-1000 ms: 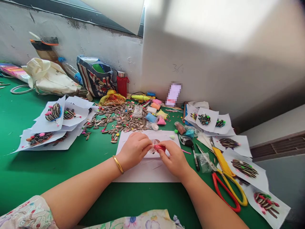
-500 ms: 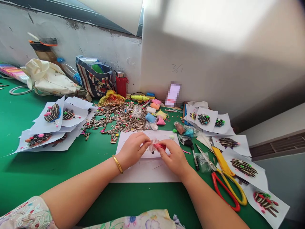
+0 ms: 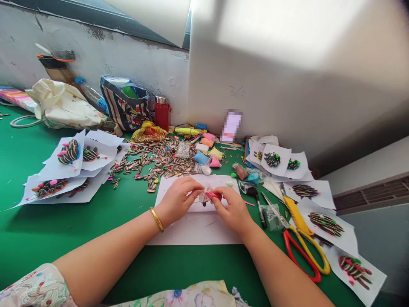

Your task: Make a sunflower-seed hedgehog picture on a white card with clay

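Both hands meet over a white sheet of paper (image 3: 194, 232) on the green table. Between them is a small clear plastic bag of red clay (image 3: 213, 195). My left hand (image 3: 180, 198) pinches the bag's loose clear end, thumb against fingers. My right hand (image 3: 232, 209) is closed round the red part. Under the hands, a little of something dark shows on the paper; the fingers hide the rest. Just beyond the paper lies a heap of striped sunflower seeds (image 3: 169, 157), with small bags of coloured clay, such as a blue one (image 3: 202, 158), at its right side.
Papers bearing seed hedgehogs are piled at left (image 3: 68, 158) and along the right (image 3: 326, 222). Scissors (image 3: 302, 247), a yellow cutter (image 3: 297, 215) and a black marker (image 3: 260, 209) lie right of the sheet. A red flask (image 3: 161, 115) and bags stand by the wall.
The hands keep their hold on the little bag and have barely moved. The whole view has shifted very slightly.
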The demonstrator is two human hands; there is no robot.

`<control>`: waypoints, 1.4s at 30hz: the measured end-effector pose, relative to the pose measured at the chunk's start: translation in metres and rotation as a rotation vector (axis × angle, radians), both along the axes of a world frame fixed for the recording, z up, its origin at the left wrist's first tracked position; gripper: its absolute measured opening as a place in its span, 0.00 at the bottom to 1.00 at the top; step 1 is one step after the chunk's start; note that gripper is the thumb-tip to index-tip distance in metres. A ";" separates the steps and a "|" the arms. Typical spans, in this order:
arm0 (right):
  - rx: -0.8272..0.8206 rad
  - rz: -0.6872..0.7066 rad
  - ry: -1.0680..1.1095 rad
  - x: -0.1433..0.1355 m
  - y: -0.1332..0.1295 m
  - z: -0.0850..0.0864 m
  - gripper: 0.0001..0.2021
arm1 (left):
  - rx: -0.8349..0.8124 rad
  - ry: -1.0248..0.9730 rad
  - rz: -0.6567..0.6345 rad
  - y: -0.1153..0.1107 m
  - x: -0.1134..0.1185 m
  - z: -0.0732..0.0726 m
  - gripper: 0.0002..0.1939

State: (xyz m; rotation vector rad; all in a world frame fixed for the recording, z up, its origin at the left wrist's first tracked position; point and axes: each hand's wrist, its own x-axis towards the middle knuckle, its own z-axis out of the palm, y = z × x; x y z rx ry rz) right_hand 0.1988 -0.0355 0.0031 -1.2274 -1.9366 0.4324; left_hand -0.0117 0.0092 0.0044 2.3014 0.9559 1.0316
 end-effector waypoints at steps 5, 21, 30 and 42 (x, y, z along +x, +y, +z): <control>0.000 0.003 0.002 0.000 0.000 0.000 0.05 | 0.013 0.011 -0.022 0.000 0.002 0.000 0.06; 0.101 -0.251 -0.042 0.040 0.030 -0.012 0.12 | -0.229 -0.208 0.115 0.002 0.001 0.003 0.06; 0.097 -0.261 -0.171 0.046 0.055 -0.031 0.19 | -0.262 -0.232 0.092 0.000 0.004 0.002 0.03; 0.160 -0.170 -0.220 0.038 0.034 -0.023 0.17 | -0.171 -0.108 0.097 0.002 0.000 0.001 0.07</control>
